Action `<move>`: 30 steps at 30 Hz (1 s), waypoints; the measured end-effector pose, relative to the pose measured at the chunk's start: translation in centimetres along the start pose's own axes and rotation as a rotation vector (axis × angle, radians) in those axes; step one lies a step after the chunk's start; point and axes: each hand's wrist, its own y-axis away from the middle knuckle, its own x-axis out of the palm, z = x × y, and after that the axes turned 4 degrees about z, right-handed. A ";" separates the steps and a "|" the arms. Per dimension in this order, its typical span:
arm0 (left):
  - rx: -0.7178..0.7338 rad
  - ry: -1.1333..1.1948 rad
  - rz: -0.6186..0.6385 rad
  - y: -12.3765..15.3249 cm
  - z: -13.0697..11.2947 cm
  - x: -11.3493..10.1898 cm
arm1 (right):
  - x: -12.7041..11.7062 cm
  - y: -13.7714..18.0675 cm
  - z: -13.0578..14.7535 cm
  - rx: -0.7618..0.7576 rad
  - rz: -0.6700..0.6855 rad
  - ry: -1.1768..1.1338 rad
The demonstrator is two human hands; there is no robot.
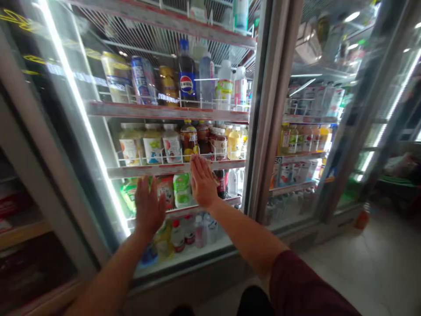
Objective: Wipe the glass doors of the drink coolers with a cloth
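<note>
Nearest the camera, a maroon sleeve (305, 281) covers part of the right arm; the left forearm is bare. The left hand (148, 210) and right hand (203, 181) are raised apart from each other, fingers extended, gripping nothing visible. The spread is consistent with steadying or gesturing, not with carrying. Whether either hand touches glass or shelf cannot be confirmed, given blur and reflections.

Beyond the left hand stands a red pouch (167, 189); a green-and-white pouch (182, 189) stands between the hands, on a lower shelf. A red-capped bottle (177, 237) occupies the level below. Above the right hand, a brown bottle (189, 139) stands upright behind the wire rail of the middle shelf (154, 170), presumably so that stock cannot slide off. Labels face outward, probably for easy reading.

Higher up stands a dark bottle with a blue cap (187, 74). Farther right, past a metal post (272, 105), a neighbouring cabinet holds juice bottles (306, 139).
</note>
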 end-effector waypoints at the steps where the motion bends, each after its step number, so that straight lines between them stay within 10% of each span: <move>1: 0.009 0.105 0.034 0.3 -1.6 0.1 | 0.2 0.1 0.4 -0.035 0.032 -0.040; 6: -0.036 0.506 0.147 1.1 -8.4 2.7 | -1.2 0.9 0.3 -0.254 0.246 -0.211; 10: -0.145 0.420 0.035 0.4 -9.8 4.6 | -4.5 2.3 -3.6 -0.231 0.100 -0.076; 18: -0.036 -0.171 0.001 1.3 -9.9 6.1 | -0.9 9.1 -14.6 -0.114 -0.081 0.399; 26: -0.028 -0.260 -0.172 -4.3 -3.7 3.5 | 2.2 9.8 -15.1 -0.110 -0.264 0.369; 30: 0.008 -0.228 -0.111 -3.9 -4.6 4.8 | 2.0 9.9 -15.1 -0.111 -0.271 0.350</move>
